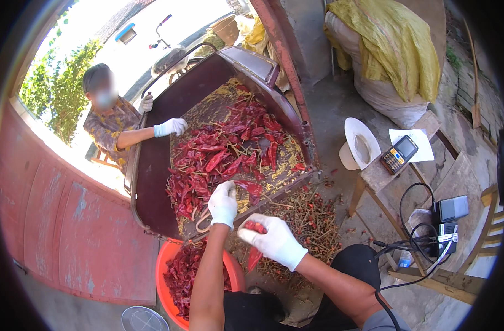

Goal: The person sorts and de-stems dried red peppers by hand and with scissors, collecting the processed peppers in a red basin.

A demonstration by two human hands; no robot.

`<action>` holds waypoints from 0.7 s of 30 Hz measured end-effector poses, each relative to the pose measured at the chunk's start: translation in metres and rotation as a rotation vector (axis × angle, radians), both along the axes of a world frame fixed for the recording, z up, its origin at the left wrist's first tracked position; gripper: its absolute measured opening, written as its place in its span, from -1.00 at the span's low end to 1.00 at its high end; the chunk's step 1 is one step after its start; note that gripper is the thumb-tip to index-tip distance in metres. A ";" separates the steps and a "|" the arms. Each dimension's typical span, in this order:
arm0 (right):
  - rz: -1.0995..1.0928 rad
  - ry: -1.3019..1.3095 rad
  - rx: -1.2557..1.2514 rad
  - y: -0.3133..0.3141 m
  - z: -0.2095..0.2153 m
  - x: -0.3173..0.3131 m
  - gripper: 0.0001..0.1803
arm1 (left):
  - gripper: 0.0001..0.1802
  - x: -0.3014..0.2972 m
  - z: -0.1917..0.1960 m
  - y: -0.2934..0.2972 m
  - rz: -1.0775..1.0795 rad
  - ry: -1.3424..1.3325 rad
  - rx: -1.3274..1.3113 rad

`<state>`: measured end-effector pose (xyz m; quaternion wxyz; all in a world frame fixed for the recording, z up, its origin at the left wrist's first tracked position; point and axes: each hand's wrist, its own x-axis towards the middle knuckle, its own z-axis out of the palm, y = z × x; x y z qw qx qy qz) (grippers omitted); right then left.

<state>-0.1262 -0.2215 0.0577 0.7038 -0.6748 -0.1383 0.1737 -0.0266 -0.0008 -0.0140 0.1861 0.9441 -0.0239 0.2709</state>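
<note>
Head cam: red chilies [256,227] in R hand [278,243]

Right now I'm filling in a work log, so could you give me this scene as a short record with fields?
Left hand: white-gloved, at the heap of red chili peppers; whether its grip is closed on one is unclear
Right hand: white-gloved, grip closed on red chili pepper
Heap lies in: maroon cart bed
Below cart: pile of stems; orange-red tub of peppers
Co-worker: across the cart, gloved
Wooden bench: handheld keypad device, white paper
</note>
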 end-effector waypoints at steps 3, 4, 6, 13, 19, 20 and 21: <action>0.206 -0.175 -0.178 0.002 -0.004 -0.010 -0.58 | -0.80 -0.015 0.009 -0.028 -0.083 0.051 0.050; 0.282 -0.205 -0.229 0.003 -0.002 -0.012 -0.57 | -0.79 -0.021 0.011 -0.035 -0.100 0.087 0.048; 0.316 -0.285 -0.232 0.012 -0.013 -0.017 -0.62 | -0.73 -0.026 0.002 -0.040 -0.112 0.147 0.225; 0.352 -0.272 -0.292 0.010 -0.008 -0.012 -0.59 | -0.57 -0.035 0.006 -0.065 0.010 0.247 0.482; 0.291 -0.278 -0.292 0.007 -0.001 -0.011 -0.62 | -0.69 -0.027 -0.012 -0.050 0.051 0.178 0.216; 0.260 -0.257 -0.281 0.006 -0.002 -0.010 -0.63 | -0.70 -0.027 -0.012 -0.048 0.046 0.158 0.060; 0.230 -0.238 -0.269 0.006 -0.003 -0.008 -0.63 | -0.70 -0.028 -0.012 -0.045 0.043 0.137 -0.095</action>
